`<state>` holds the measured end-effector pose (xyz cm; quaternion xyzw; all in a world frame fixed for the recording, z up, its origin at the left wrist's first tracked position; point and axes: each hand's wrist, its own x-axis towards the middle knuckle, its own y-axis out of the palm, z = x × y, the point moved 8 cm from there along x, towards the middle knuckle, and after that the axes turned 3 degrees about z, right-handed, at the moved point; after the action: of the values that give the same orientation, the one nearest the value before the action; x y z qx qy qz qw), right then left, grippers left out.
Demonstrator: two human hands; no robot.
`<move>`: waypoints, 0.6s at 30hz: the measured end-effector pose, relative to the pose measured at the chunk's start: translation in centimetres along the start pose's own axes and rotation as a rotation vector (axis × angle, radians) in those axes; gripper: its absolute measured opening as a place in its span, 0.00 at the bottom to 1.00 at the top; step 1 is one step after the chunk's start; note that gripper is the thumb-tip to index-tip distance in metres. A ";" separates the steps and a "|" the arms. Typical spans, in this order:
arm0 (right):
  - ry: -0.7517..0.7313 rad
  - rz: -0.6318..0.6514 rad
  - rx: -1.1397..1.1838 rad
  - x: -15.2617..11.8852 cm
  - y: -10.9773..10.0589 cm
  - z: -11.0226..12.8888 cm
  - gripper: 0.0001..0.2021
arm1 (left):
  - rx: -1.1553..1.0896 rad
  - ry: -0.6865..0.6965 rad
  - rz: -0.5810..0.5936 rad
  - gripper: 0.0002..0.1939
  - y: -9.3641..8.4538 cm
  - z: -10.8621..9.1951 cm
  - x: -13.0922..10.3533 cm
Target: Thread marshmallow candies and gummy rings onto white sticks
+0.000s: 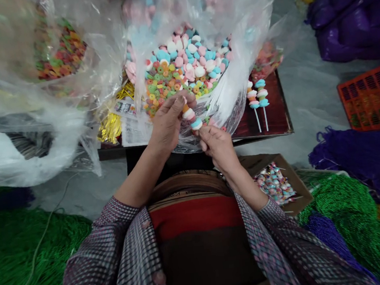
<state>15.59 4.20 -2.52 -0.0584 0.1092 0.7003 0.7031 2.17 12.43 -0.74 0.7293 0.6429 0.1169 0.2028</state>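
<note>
Between my hands is a candy skewer (193, 119), tilted, with pink, white, blue and orange sweets threaded on it. The fingers of my left hand (169, 119) are pinched at its upper end, around the topmost piece. My right hand (219, 147) is closed at the lower end, hiding the stick there. Just beyond lie ring gummies (162, 83) in green, orange and yellow. Behind them, pink, white and blue marshmallows (189, 58) fill a large clear plastic bag (230, 102). Two finished-looking candy skewers (257, 95) on white sticks rest at the table's right end.
The dark table (277, 112) ends near my waist. Gold twist ties (109, 127) lie left of the bag. At my right are a cardboard box (299, 186) of wrapped skewers and an orange crate (373, 97). Green strands (34, 261) spread at left.
</note>
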 end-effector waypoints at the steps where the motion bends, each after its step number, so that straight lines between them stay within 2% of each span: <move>1: 0.079 0.054 0.089 0.0 0.5 -0.7 0.22 | -0.004 0.008 0.010 0.12 0.1 0.0 -0.1; 3: 0.190 0.140 0.212 -0.1 1.3 -1.5 0.24 | -0.006 0.020 0.037 0.12 0.3 -0.1 -0.2; 5: 0.188 0.157 0.249 -0.1 1.6 -1.4 0.25 | -0.009 0.039 0.064 0.12 0.3 -0.2 -0.1; 7: 0.098 0.109 0.212 0.2 1.3 -0.8 0.25 | -0.032 0.064 0.080 0.13 0.2 -0.6 -0.1; 11: -0.140 -0.097 0.002 0.3 -0.1 0.8 0.23 | -0.097 0.056 0.073 0.13 0.2 -1.1 -0.1; 13: -0.134 -0.131 -0.022 0.3 -0.3 0.6 0.22 | -0.116 0.060 0.083 0.12 0.6 -1.6 -0.2; 15: -0.023 -0.037 0.065 0.5 0.2 -0.3 0.24 | -0.129 0.086 0.119 0.08 1.2 -2.4 -0.4; 18: 0.170 0.222 0.252 0.1 2.1 -1.4 0.25 | -0.112 0.119 0.168 0.04 2.1 -3.3 -0.7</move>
<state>13.39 3.99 -3.74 -0.0164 0.2610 0.7469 0.6113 2.56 12.00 3.21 0.7600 0.5828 0.2124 0.1940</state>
